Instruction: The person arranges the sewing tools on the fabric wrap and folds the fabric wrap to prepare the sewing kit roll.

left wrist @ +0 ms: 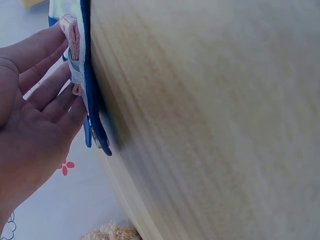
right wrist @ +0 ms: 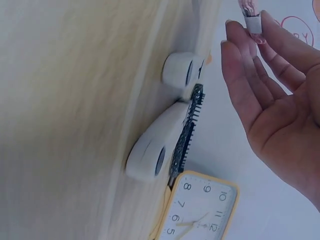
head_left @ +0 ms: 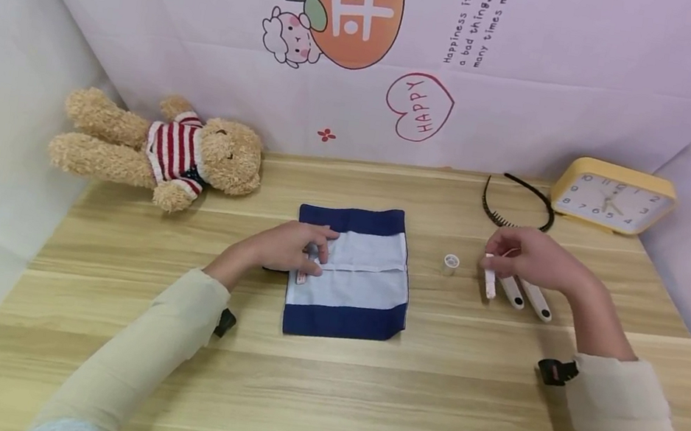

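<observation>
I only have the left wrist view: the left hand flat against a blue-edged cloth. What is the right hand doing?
Observer: The right hand pinches a small white stick at its fingertips, off to the right of the cloth.
Operator: Anything lying near that hand?
Observer: Two white-handled tools lie side by side on the table, partly under it.
Operator: And between the two hands?
Observer: A small round cap stands alone between the cloth and the right hand.
</observation>
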A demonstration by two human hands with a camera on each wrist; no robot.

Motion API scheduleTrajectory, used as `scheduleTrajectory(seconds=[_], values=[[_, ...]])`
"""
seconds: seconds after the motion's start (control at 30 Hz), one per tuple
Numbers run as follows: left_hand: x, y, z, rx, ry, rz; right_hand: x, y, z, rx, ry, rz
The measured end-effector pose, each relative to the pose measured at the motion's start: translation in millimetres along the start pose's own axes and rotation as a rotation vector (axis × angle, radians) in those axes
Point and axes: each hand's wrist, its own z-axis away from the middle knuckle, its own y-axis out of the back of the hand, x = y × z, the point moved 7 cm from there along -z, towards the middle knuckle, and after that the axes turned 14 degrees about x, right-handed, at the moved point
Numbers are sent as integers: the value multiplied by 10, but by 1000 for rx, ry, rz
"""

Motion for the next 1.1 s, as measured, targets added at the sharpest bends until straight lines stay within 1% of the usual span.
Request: scheduleTrajectory(seconds=[0.3, 0.47, 0.6, 0.77, 0.9, 1.1], values=[[13, 7, -4, -5, -12, 14, -136, -1, -69, 14, -18, -126], [-2, 11, 8, -17, 1, 20, -243, -29, -128, 22, -18, -151], [15, 15, -1, -25, 3, 27, -352, -56, -190, 66, -5, -154], [31, 18, -15, -28, 9, 23, -516, -129, -282, 132, 14, -229], [33, 20, -23, -22, 12, 14, -615, -212, -353, 155, 7, -299], [64, 13, -28, -8, -26, 0, -710, -305, -433, 179, -8, -367]])
